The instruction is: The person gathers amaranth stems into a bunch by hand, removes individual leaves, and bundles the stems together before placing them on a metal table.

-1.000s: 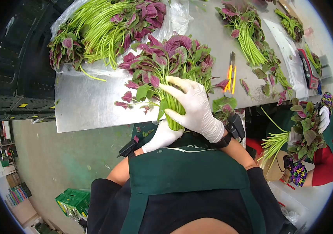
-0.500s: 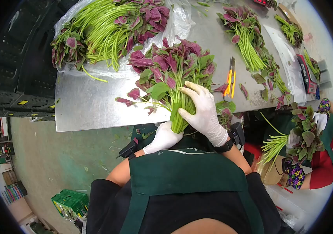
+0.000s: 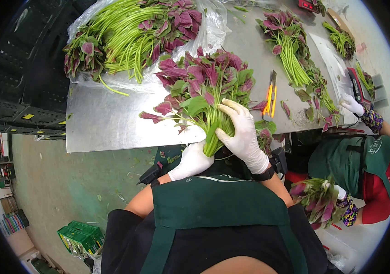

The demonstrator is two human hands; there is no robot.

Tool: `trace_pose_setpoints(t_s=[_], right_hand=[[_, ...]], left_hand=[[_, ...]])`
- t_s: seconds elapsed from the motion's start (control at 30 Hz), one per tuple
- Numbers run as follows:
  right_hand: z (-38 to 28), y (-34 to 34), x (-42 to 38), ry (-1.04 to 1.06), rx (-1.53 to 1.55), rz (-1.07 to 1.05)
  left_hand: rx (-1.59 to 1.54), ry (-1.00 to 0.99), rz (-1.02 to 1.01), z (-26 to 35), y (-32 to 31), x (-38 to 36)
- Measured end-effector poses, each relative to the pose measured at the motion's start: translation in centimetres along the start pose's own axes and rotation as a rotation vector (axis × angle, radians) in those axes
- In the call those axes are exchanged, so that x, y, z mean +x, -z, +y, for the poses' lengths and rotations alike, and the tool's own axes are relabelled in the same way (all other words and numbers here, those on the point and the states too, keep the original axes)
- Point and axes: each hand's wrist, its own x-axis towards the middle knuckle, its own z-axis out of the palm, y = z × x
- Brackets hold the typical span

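A bunch of amaranth greens [image 3: 204,86], purple and green leaves on pale green stems, stands leaf end away from me at the table's front edge. My left hand [image 3: 192,160], in a white glove, is wrapped around the lower stems. Higher up, my gloved right hand [image 3: 243,134] curves against the right side of the same stems, thumb and fingers touching them. The stem ends are hidden by my hands. Just right of the bunch lies an orange-handled cutter or knife [image 3: 272,98] with a dark blade.
A large amaranth pile [image 3: 131,36] lies on plastic film at the back left of the metal table [image 3: 99,118]. More bunches [image 3: 291,59] lie to the right, near a red scale [image 3: 359,84]. Black crates [image 3: 26,68] stand left. A co-worker [image 3: 355,155] holds greens at right.
My hands keep their hold, with the bunch barely shifted. The co-worker has lowered their greens and moved one hand toward the scale. The view has shifted slightly.
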Motion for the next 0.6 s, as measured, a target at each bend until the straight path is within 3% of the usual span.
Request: trace_pose_setpoints(t_s=[0.07,0.17,0.2,0.3,0.33,0.43,0.6], right_hand=[[0.1,0.4,0.0,0.004,0.011,0.027],[-0.2,2.1,-0.3,0.005,0.016,0.095],[0.0,2.5,-0.4,-0.004,0.017,0.12],[0.8,3.6,-0.9,-0.031,0.049,0.194],[1.0,3.8,-1.2,-0.043,0.045,0.202],[1.5,4.1,-1.9,-0.084,0.02,0.221],[3.0,3.2,-3.8,-0.12,0.025,0.21]], left_hand=[[0.107,0.018,-0.036,1.2,1.4,-0.1],[0.248,-0.165,0.088,0.9,3.5,0.1],[0.366,-0.382,0.295,0.8,5.0,0.0],[0.486,-0.468,0.423,4.4,11.0,-0.1],[0.621,-0.525,0.562,4.2,12.3,0.4],[0.887,-0.512,0.635,6.3,15.2,0.5],[1.213,-0.597,0.701,3.4,14.1,2.0]])
